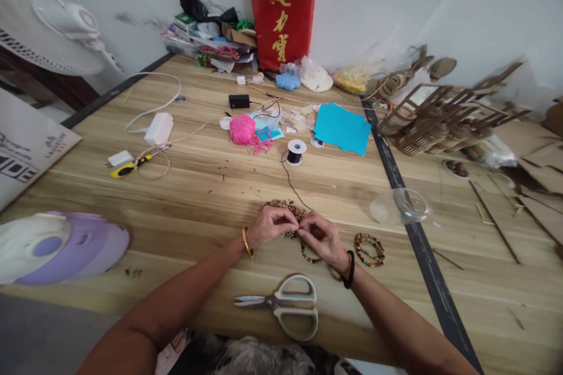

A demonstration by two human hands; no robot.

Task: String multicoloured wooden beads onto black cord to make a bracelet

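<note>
Right at the middle of the table (211, 187), both hands meet over a pile of small beads (281, 206). Left hand (269, 226) and right hand (320, 236) are pinched nearly closed, fingertips touching, working a partly beaded strand (308, 257) that loops down under the right hand. Can't really tell which fingers actually hold the thread, it's too small. A thin black cord runs up from the hands to a spool (296, 151) further back. Just right of the right hand lies a finished bead bracelet (370, 249), and past that a clear plastic cup (402, 205) on its side. Scissors (285, 304) sit close to the near edge, below the hands. A pink yarn ball (242, 129) and blue paper sheets (342, 127) sit further back.
</note>
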